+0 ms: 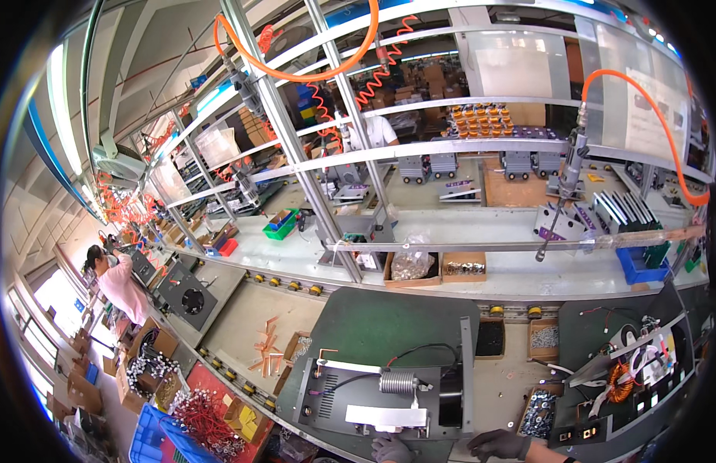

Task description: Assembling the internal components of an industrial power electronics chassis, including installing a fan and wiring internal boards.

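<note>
An open metal chassis (pixel 338 401) lies on a dark green work mat (pixel 389 316) in front of me. It carries a ribbed silver coil (pixel 398 382), black wires, a white flat bar (pixel 385 417) and a black fan or motor housing (pixel 450 397). At its near edge, just below the white bar, is my left hand (pixel 392 449) in a grey glove, fingers stretched out. To the right of the chassis's near corner, my right hand (pixel 498 444), in a darker glove, has its fingers pointing left, slightly bent and apart. I see nothing held in either hand; the lower edge cuts off the left one.
A second chassis with an orange-copper ring coil (pixel 621 383) stands at the right. Screw trays (pixel 539 409) sit between the two. Copper strips (pixel 267 343), red wires (pixel 207 420) and a blue bin (pixel 161 436) lie left. A hanging screwdriver (pixel 570 174) is overhead; a person in pink (pixel 122 285) works far left.
</note>
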The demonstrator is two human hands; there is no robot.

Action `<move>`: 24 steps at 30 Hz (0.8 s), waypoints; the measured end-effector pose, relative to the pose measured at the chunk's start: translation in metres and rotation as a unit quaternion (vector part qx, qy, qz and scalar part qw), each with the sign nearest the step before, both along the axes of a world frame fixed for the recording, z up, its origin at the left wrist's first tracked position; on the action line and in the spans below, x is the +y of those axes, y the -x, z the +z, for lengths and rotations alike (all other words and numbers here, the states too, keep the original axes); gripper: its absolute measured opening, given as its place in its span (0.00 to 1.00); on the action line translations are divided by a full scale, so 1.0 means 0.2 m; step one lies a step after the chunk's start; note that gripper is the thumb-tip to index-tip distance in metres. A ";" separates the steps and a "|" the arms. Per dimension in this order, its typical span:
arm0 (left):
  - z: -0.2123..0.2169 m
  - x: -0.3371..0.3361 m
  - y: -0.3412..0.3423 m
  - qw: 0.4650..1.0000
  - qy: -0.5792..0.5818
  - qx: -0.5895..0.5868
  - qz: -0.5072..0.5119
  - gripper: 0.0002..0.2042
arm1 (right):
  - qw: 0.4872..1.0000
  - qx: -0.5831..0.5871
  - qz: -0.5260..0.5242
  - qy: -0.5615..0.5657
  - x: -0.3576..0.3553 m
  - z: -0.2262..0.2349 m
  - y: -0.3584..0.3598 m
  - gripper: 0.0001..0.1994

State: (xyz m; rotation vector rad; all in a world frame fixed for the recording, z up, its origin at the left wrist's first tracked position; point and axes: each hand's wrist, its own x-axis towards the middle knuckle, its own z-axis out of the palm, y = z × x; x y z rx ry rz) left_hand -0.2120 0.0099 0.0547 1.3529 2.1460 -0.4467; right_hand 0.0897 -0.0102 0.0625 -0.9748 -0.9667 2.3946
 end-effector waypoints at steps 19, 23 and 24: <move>0.34 0.10 0.37 0.795 0.043 -0.564 -0.218 0.13 | 0.992 -0.074 -0.101 0.010 -0.14 0.21 0.26 0.13; 0.47 0.39 0.54 0.850 0.089 -0.506 -0.115 0.17 | 0.984 -0.105 -0.142 0.020 -0.23 0.25 0.35 0.12; 0.46 0.47 0.55 0.884 0.060 -0.452 -0.104 0.19 | 0.982 -0.107 -0.157 0.025 -0.25 0.26 0.39 0.12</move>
